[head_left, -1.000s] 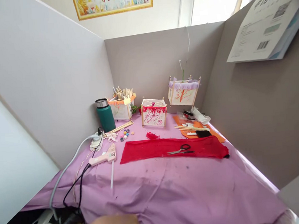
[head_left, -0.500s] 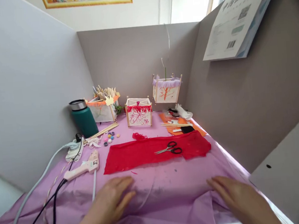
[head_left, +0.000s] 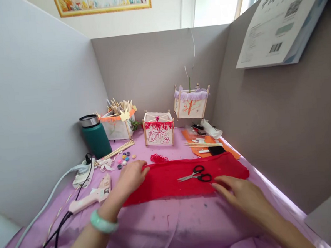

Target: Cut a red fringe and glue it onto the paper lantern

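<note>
A long piece of red fabric (head_left: 164,182) lies flat across the purple tablecloth. Black-handled scissors (head_left: 197,174) rest on it, blades pointing left. My left hand (head_left: 133,175), a pale green bangle (head_left: 103,222) on its wrist, is over the fabric's left end with thumb and fingers apart. Whether it touches the cloth I cannot tell. Near the scissors' lower handle is my right hand (head_left: 236,191), its fingers spread at the fabric's front edge and holding nothing. Just behind the fabric sits a small tangle of red threads (head_left: 158,158).
A pink glue gun (head_left: 92,198) with cables lies left, near a power strip (head_left: 83,175) and a teal bottle (head_left: 96,139). Behind stand a red-fringed lantern (head_left: 159,134) and a box of sticks (head_left: 117,126). Another lantern (head_left: 191,104) hangs at right above orange sheets (head_left: 193,150).
Both hands have moved forward from the tablecloth's front to the red fabric. The left is now over its left end, the right beside the scissors. The camera view has shifted slightly.
</note>
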`<state>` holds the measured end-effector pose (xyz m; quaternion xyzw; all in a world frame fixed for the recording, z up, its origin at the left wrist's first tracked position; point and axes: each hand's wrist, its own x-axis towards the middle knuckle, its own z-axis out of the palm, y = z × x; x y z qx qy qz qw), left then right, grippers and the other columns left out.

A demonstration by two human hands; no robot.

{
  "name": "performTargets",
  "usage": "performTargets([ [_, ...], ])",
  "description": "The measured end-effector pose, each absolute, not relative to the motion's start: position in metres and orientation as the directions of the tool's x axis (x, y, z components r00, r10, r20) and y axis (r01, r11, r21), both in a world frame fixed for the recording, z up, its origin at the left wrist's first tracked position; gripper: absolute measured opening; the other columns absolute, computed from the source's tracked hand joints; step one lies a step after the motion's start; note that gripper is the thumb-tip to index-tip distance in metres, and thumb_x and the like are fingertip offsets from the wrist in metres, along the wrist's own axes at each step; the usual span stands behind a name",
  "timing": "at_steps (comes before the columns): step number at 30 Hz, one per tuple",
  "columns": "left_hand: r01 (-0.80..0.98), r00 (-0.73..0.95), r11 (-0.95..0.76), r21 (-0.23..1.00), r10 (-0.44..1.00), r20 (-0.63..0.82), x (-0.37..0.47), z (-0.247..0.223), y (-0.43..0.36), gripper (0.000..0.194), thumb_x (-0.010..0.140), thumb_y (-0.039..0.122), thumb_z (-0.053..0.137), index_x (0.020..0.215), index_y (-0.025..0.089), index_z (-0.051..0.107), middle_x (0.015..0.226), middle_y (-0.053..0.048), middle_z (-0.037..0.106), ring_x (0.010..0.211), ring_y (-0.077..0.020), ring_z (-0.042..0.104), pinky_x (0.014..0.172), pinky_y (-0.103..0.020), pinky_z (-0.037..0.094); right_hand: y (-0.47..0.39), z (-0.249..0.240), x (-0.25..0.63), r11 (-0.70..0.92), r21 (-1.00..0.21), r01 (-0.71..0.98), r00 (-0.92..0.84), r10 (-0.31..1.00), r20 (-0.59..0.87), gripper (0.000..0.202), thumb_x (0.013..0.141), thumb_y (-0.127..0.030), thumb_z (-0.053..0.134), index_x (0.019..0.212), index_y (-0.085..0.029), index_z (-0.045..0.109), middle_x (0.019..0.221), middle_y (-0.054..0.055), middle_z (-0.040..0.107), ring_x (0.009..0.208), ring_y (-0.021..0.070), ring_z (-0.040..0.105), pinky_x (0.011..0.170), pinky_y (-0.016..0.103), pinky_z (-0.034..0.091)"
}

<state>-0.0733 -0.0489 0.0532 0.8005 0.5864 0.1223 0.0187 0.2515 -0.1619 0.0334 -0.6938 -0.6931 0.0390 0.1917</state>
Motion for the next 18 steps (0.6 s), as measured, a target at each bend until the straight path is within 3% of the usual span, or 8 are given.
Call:
performTargets([
  [4,0.975,0.123,-0.14,0.171,0.987,0.105,-0.051,0.041,0.02,0.027,0.085,0.026,0.045,0.099,0.013,0.065,0.106,-0.017,0.064,0.098,-0.0242,0.061,0.082,-0.031,0.042,-0.109,0.044,0.229,0.156,-0.344,0.926,-0.088,0.975,0.204,0.03,0.086,-0.041,0.044,0.091,-0.026,0.069,0.089,0.002,0.072,0.08,0.0209,0.065,0.064,0.027,0.043],
  [7,0.959,0.077,-0.075,0.274,0.997,0.003,-0.042,0.022,0.05,0.027,0.08,0.036,0.052,0.088,0.014,0.066,0.097,-0.014,0.067,0.089,-0.0221,0.063,0.074,-0.028,0.043,-0.07,0.044,0.223,0.178,-0.336,0.925,-0.126,0.977,0.169,0.03,0.086,-0.04,0.044,0.086,-0.024,0.07,0.082,0.004,0.072,0.077,0.0201,0.064,0.06,0.025,0.039],
  [10,0.934,0.081,-0.071,0.35,0.997,-0.015,-0.038,0.014,0.061,0.021,0.077,0.034,0.055,0.083,0.017,0.065,0.087,-0.008,0.069,0.08,-0.0188,0.063,0.066,-0.025,0.042,-0.031,0.046,0.222,0.188,-0.332,0.924,-0.134,0.975,0.178,0.03,0.085,-0.04,0.046,0.087,-0.023,0.071,0.086,0.004,0.072,0.081,0.0202,0.064,0.063,0.025,0.039],
  [14,0.931,0.191,-0.16,0.328,0.98,-0.064,-0.045,0.028,0.071,0.023,0.074,0.038,0.057,0.08,0.017,0.065,0.085,-0.008,0.069,0.081,-0.0204,0.062,0.068,-0.026,0.042,0.021,0.05,0.221,0.167,-0.305,0.938,-0.097,0.967,0.235,0.027,0.084,-0.036,0.049,0.084,-0.022,0.071,0.086,0.004,0.072,0.084,0.0208,0.064,0.066,0.025,0.039],
  [18,0.931,0.023,-0.091,0.355,0.981,0.193,-0.055,0.054,0.098,0.047,0.079,0.042,0.051,0.113,0.009,0.057,0.116,-0.019,0.059,0.106,-0.0275,0.056,0.082,-0.031,0.041,0.061,0.05,0.212,0.146,-0.369,0.918,-0.038,0.958,0.285,0.027,0.083,-0.033,0.051,0.099,-0.019,0.068,0.096,0.006,0.071,0.089,0.0216,0.064,0.072,0.027,0.042],
])
